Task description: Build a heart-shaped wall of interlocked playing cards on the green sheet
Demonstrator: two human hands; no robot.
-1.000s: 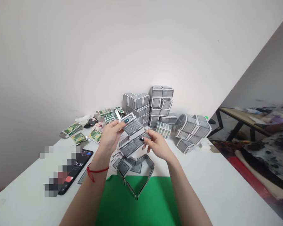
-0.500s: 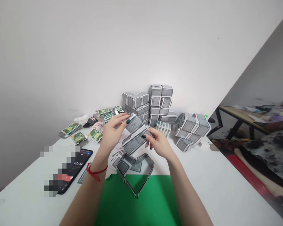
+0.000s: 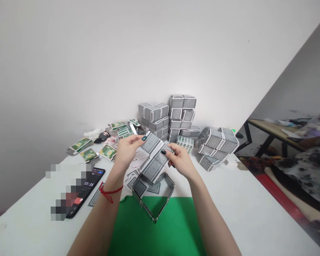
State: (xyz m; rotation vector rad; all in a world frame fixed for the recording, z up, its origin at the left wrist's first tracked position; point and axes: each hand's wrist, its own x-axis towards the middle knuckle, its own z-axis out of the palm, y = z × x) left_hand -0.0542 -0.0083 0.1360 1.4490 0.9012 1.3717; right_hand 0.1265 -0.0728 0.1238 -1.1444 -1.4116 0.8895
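Tipped steeper than before, the card piece (image 3: 154, 168) our left fingers (image 3: 137, 144) and right fingers (image 3: 170, 156) pinch could separate if overpulled.

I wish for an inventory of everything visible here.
table: one, white, across the foreground
card piece: apparently one, grey, held centre
heart-shaped card frame: one, grey, below the card piece
loose cards: several, grey, on the table
card blocks: many, grey, stacked towards the back
green packs: several, green, mostly back left
small items: few, black and white, back left
phone: one, black, left
cloth: one, green, front centre
wall: one, white, behind
second table: one, brown, far right
clutter: uncounted, mixed, right edge
bracelet: one, red, left wrist
left hand, right hand: one each, dark nails, on the card piece
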